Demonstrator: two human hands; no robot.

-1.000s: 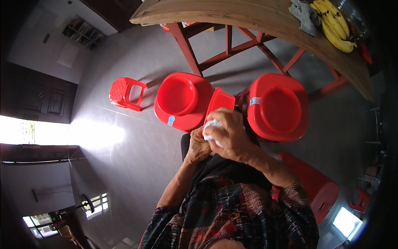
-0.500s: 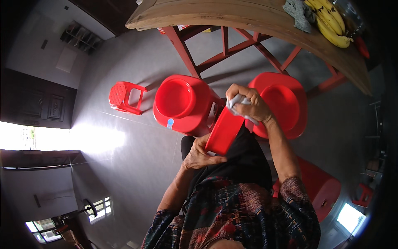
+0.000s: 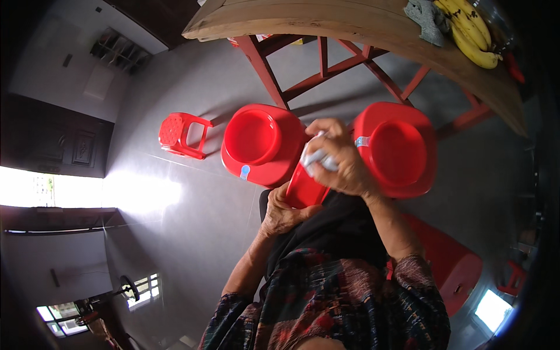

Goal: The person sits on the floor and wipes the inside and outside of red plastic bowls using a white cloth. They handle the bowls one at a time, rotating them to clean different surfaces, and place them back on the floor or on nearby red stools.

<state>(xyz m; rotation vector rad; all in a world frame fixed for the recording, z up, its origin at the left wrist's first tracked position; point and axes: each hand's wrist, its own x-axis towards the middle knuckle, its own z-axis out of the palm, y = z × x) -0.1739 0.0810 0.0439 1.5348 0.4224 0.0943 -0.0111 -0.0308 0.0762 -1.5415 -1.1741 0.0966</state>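
Note:
Over my lap, my left hand [image 3: 281, 217] grips the near end of a red plastic piece [image 3: 303, 191], thumb along its near edge. It looks straight-sided, but its full shape is hidden. My right hand [image 3: 344, 163] is closed around a crumpled whitish cloth [image 3: 318, 160], pressed against the far end of that piece. Just beyond my left hand stands a red stool [image 3: 290, 131] with a round red basin [image 3: 252, 137] on top. To the right of my right hand is a second red stool [image 3: 423, 125], also bearing a red basin [image 3: 398, 153].
A small red stool [image 3: 172, 133] stands on the grey floor at left. Ahead is a wooden table [image 3: 326, 20] on red legs, holding bananas [image 3: 469, 29] and a grey cloth [image 3: 427, 23]. A large red object [image 3: 452, 265] lies at my right side.
My right hand and its cloth have moved left and slightly nearer along the red plastic piece, covering more of it. The left hand keeps its hold. The whole view has shifted a little.

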